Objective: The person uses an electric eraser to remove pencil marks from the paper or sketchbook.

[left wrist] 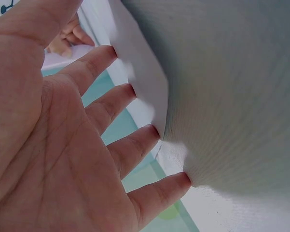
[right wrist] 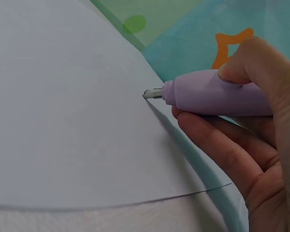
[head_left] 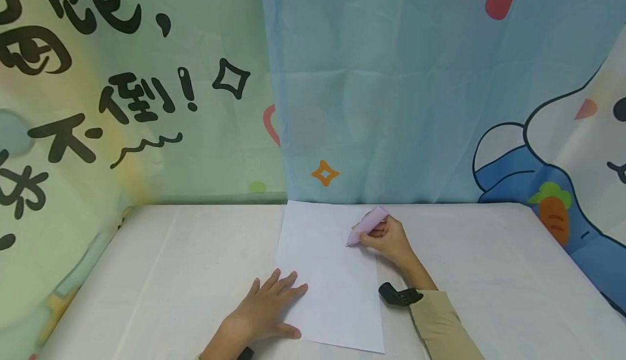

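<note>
A white sheet of paper (head_left: 325, 284) lies upright to me on the white table. My right hand (head_left: 391, 239) pinches a thick lilac pen-shaped tool (head_left: 368, 225) near the sheet's upper right edge. Its narrow tip (right wrist: 153, 93) is right at the paper surface in the right wrist view, and the thumb lies along the barrel. Over the sheet's lower left edge my left hand (head_left: 268, 310) is spread with fingers straight. The left wrist view shows those fingertips (left wrist: 128, 91) along the paper edge, the little finger's tip on the tablecloth.
The white-covered table (head_left: 195, 262) reaches back to a hanging printed cloth (head_left: 381, 88) with writing and cartoon figures. A black wrist strap device (head_left: 400, 296) sits on the right forearm by a beige sleeve (head_left: 442, 322).
</note>
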Demonstrator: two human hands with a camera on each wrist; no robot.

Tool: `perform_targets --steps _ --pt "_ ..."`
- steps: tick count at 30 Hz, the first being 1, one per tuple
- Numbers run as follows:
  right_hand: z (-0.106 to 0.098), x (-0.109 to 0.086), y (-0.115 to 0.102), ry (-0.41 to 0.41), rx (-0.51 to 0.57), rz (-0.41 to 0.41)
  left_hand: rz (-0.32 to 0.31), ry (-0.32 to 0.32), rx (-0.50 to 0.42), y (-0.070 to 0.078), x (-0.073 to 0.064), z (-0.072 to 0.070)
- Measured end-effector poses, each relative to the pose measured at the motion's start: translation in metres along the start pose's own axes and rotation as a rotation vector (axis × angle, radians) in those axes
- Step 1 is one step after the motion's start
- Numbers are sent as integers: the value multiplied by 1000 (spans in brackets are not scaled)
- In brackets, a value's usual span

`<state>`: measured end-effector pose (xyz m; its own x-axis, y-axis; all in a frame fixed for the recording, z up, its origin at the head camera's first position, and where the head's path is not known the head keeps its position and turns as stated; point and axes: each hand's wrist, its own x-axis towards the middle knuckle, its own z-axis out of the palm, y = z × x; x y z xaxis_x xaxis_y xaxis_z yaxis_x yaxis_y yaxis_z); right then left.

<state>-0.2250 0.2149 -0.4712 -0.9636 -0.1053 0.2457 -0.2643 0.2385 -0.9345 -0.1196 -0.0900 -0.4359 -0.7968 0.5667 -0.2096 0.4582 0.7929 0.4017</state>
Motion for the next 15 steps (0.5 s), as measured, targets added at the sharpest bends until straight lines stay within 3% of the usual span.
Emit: perform_targets --steps 10,15 --pt "2 -2 -1 -60 44 -55 9 10 11 -1 -1 0" --pt "0 4 1 77 251 -8 9 7 -5 -2 -1 1"
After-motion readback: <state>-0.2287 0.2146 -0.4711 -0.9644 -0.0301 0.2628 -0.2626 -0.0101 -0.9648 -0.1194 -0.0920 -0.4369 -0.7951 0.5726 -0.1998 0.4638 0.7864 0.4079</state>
